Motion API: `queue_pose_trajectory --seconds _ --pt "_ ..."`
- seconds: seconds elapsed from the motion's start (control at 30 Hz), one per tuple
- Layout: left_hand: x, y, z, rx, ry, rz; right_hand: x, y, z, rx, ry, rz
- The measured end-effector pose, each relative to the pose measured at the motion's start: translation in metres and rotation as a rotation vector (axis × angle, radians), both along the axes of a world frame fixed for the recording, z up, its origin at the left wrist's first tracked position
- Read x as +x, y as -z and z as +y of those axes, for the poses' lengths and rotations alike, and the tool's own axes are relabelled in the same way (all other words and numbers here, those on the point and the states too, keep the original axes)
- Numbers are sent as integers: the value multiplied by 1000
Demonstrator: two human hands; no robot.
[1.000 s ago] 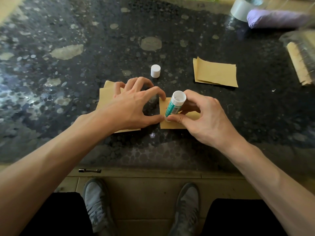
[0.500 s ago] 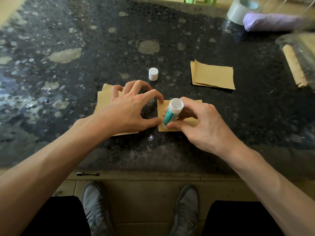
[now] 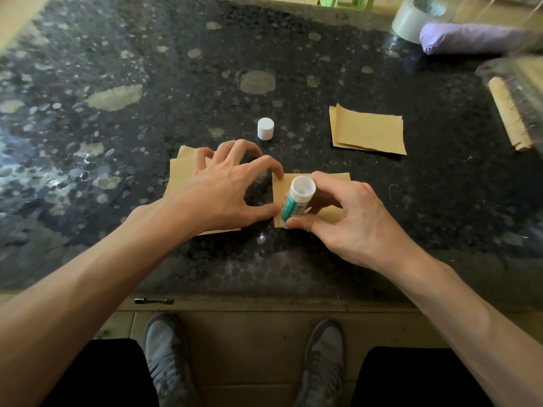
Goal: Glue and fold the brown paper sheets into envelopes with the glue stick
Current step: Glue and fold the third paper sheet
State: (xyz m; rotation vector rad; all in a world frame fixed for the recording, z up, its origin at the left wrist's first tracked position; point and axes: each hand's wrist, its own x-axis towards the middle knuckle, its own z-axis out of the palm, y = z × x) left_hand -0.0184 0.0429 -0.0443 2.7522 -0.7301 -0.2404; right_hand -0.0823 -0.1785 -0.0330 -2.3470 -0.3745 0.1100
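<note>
A small brown paper sheet (image 3: 332, 212) lies on the dark speckled table (image 3: 147, 69) in front of me. My right hand (image 3: 349, 221) grips a green and white glue stick (image 3: 296, 201), its lower end down on the sheet's left edge. My left hand (image 3: 229, 189) spreads its fingers, with forefinger and thumb tips pressing the sheet's left edge. Under that hand lies a stack of brown sheets (image 3: 182, 177). The white glue cap (image 3: 265, 128) stands just beyond the hands. Another brown stack (image 3: 368, 130) lies further right.
A tape roll (image 3: 417, 16) and a purple folded thing (image 3: 470, 39) sit at the far right. A clear container with brown paper (image 3: 511, 113) is at the right edge. A small dark metal piece (image 3: 154, 301) lies on the near ledge. My shoes (image 3: 164, 348) are below.
The glue stick has slid a little down the sheet's left edge toward me. My left hand stays pressed in place.
</note>
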Motion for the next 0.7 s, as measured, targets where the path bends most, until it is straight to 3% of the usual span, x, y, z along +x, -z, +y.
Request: queue_pose_trajectory --seconds 0.2,0.3,0.37,0.47,0.7 --pt "0 0 0 1 -1 7 -3 -1 0 89 30 37" --pt "0 0 0 -19 -2 4 -1 -3 -5 322 79 137" --pt "0 -1 0 -14 -3 17 3 -3 -11 420 164 106" --pt "0 -2 0 -8 -4 21 11 3 -13 288 217 7" --pt "0 -2 0 -7 0 26 17 12 -3 89 125 -56"
